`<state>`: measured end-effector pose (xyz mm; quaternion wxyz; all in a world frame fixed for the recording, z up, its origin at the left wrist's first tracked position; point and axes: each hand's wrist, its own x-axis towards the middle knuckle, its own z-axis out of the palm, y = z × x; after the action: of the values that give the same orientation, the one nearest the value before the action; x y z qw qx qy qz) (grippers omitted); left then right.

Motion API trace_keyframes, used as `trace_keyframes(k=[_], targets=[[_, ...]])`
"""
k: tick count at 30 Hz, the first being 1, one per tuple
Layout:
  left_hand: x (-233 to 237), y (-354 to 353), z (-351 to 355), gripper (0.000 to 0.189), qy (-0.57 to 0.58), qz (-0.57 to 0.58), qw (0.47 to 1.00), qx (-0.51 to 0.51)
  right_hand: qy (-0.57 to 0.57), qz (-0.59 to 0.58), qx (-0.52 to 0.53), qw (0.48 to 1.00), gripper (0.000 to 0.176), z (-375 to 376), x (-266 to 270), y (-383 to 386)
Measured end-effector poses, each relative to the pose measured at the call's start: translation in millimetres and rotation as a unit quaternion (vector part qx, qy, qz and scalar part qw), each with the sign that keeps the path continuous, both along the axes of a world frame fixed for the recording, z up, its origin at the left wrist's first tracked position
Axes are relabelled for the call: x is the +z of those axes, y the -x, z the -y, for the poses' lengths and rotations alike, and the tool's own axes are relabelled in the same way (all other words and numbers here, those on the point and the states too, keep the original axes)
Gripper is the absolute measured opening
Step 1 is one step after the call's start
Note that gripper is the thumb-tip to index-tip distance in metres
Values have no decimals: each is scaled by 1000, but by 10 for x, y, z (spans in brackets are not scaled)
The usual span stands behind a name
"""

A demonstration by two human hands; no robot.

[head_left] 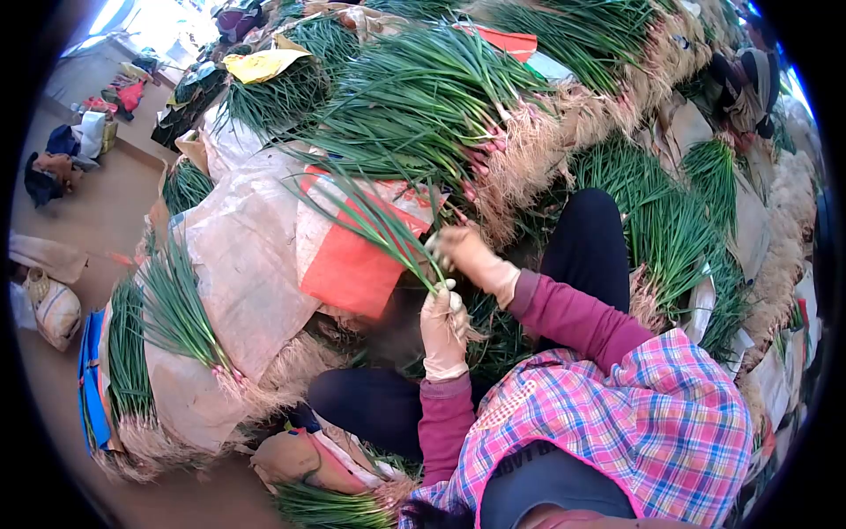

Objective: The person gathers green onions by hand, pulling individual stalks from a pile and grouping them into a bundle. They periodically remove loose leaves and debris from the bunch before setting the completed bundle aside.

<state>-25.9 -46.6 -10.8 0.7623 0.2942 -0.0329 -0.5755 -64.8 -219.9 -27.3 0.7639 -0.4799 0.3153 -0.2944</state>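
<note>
Prob tidying slim green leafy onions (pixel 396 242)
Gloved L hand (pixel 445 331) clamped on 'em, R hand (pixel 474 257) can't tell; next prob needs steady grip

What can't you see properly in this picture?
All in the head view:
1. Right hand: too blurred to tell exactly what it touches.
2. Green stalks: their lower ends are partly hidden by the left hand.
3. Dark shirt: its lettering is too faint to read for sure.
4. Big pale sheet: it hides what lies right under it.
5. Stacked bundles at the right: cut off by the dark round rim.
</note>
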Motion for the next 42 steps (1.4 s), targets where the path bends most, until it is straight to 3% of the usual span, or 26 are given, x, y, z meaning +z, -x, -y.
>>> trace_keyframes(k=[1, 2, 3, 4, 5, 6, 7, 8, 9, 11, 12, 16, 17, 18, 19, 21, 23, 25, 29, 31, 33, 35, 37, 39, 41, 42], targets=[[113, 35, -15, 29, 1, 0, 1000, 3, 33, 9, -33, 999, 11, 162, -58, 13], [209, 46, -18, 30, 54, 15, 997, 57, 115, -85, 57, 988, 13, 129, -10, 39], [279, 40, -7, 30, 108, 31, 988, 107, 225, -166, 180, 943, 16, 59, 23, 126], [323, -9, -31, 34, 102, 32, 984, 140, 415, -201, 150, 874, 19, 99, 194, 244], [250, -91, -70, 37, 119, 45, 981, 149, 587, -229, 115, 768, 22, 187, 356, 327], [243, -137, -85, 38, 120, 43, 982, 142, 675, -381, -37, 630, 24, 460, 475, 305], [231, -153, -103, 38, 119, 42, 982, 138, 717, -501, -185, 449, 26, 814, 623, 254], [207, -158, -93, 36, 131, 38, 984, 118, 560, -355, -269, 699, 26, 1098, 1063, 361], [218, -130, -69, 36, 128, 38, 984, 117, 610, -385, -317, 616, 22, 1406, 1174, 388], [253, -61, 7, 34, 141, 49, 984, 92, 527, -490, -135, 682, 22, 1823, 1160, 391], [272, -31, 34, 32, 75, 72, 988, 112, 435, -495, -102, 746, 23, 1818, 1150, 357], [268, 14, 253, 19, 11, 187, 976, 108, 334, -205, -40, 919, 22, 538, 940, 458], [341, 94, 311, 17, 0, 137, 984, 116, 484, -162, -49, 858, 19, 239, 633, 445], [211, 86, 342, 16, 11, 157, 984, 88, 279, -91, 63, 954, 19, -60, 266, 433], [71, 63, 320, 16, 16, 177, 983, 54, 166, -72, 59, 982, 20, -277, 387, 440], [141, 100, 276, 14, -32, 194, 978, 62, 18, 9, 27, 999, 22, -191, 416, 308], [34, 96, 202, 13, -8, 158, 986, 55, -166, 89, 203, 961, 18, 67, 312, 292], [39, 108, 190, 12, -44, 156, 983, 92, -159, 76, 154, 972, 24, -16, 119, 201], [30, 50, 130, 11, -18, 178, 975, 129, -273, 143, 47, 950, 14, -387, 189, 211], [5, 65, 131, 10, -14, 177, 974, 141, -274, 149, 80, 947, 12, -394, 188, 261], [9, 94, 78, 9, -15, 182, 973, 143, -193, 150, 111, 963, 13, -395, 181, 244], [45, 119, 52, 16, 29, 80, 991, 105, -184, 129, 87, 970, 14, -412, 296, 172], [12, 151, 28, 27, 48, 67, 993, 87, -307, 112, 115, 938, 12, -416, 430, 94], [11, 182, 24, 31, 37, 98, 990, 99, -282, 155, 134, 937, 11, -400, 418, 85], [31, 168, 13, 31, 32, 107, 989, 98, -181, 105, 147, 967, 12, -393, 356, 41], [38, 168, -5, 32, 24, 114, 988, 99, -74, 45, 123, 989, 11, -432, 315, 21]])
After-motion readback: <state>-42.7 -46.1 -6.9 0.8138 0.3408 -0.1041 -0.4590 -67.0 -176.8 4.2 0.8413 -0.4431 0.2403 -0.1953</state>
